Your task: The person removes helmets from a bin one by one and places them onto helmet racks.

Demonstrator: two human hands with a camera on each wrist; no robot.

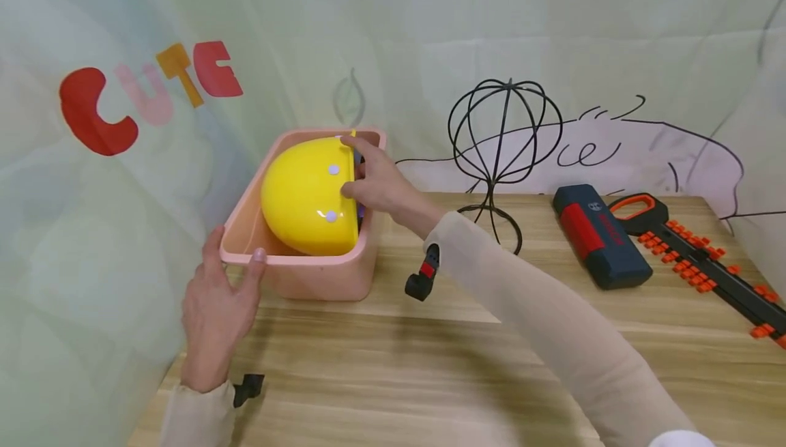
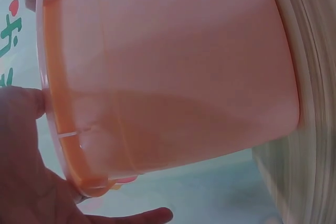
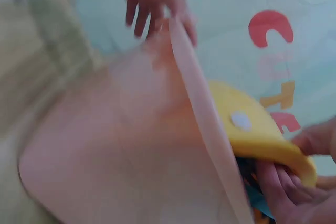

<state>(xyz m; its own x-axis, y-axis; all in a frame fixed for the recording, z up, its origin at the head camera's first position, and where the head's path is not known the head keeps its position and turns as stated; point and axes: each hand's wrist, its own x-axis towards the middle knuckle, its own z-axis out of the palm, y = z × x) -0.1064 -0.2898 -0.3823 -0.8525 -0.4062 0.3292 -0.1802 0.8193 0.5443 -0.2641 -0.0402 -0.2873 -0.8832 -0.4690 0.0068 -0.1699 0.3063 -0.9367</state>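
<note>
A yellow hard hat [image 1: 307, 194] with pale round studs lies tilted on its side in a pink plastic bin [image 1: 319, 261]. My right hand [image 1: 383, 184] pinches its brim, with the thumb on the yellow shell and fingers tucked inside, as the right wrist view shows. At the bin's near left corner, my left hand [image 1: 221, 304] holds the rim between thumb and fingers. In the left wrist view the bin's wall [image 2: 184, 77] fills most of the picture. Beneath the hat's brim, dark and teal things show in part.
A black wire stand [image 1: 505, 133] with a round cage top stands right of the bin. Farther right lie a dark blue and red case [image 1: 598, 235] and a black and orange toy hedge trimmer [image 1: 706, 259]. A printed curtain [image 1: 399, 58] hangs behind the wooden table [image 1: 393, 372].
</note>
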